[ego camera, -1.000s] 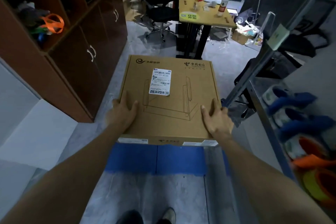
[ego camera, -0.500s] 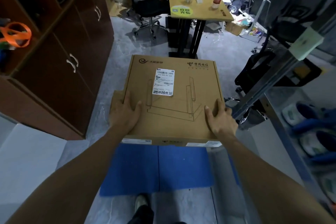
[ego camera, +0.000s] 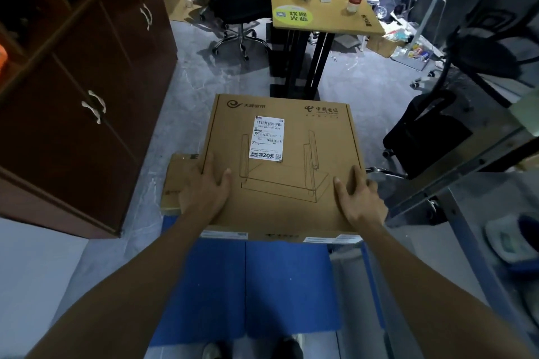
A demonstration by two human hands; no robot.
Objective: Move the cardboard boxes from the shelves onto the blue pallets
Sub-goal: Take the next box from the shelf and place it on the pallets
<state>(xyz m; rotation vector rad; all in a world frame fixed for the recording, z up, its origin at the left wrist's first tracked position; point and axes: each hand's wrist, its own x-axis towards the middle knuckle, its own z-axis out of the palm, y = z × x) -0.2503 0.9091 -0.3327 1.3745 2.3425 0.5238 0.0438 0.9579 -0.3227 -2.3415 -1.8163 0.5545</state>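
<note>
I hold a flat cardboard box (ego camera: 287,181) with a white label and a router drawing on its lid, level in front of me. My left hand (ego camera: 205,192) grips its near left edge, thumb on top. My right hand (ego camera: 360,201) grips its near right edge the same way. The box hangs over the far part of the blue pallet (ego camera: 248,285) on the floor. A second cardboard box (ego camera: 175,183) lies lower down, poking out to the left from under the held one.
A dark brown cabinet (ego camera: 87,102) stands on the left. A metal shelf frame (ego camera: 455,172) with items runs along the right. Ahead are a yellow desk (ego camera: 323,17), a black office chair (ego camera: 236,9) and another black chair (ego camera: 423,131). My shoes (ego camera: 250,350) show at the pallet's near edge.
I have stepped forward with the box held in both hands. More of the blue pallet shows below it, and the second box has come into view at the left.
</note>
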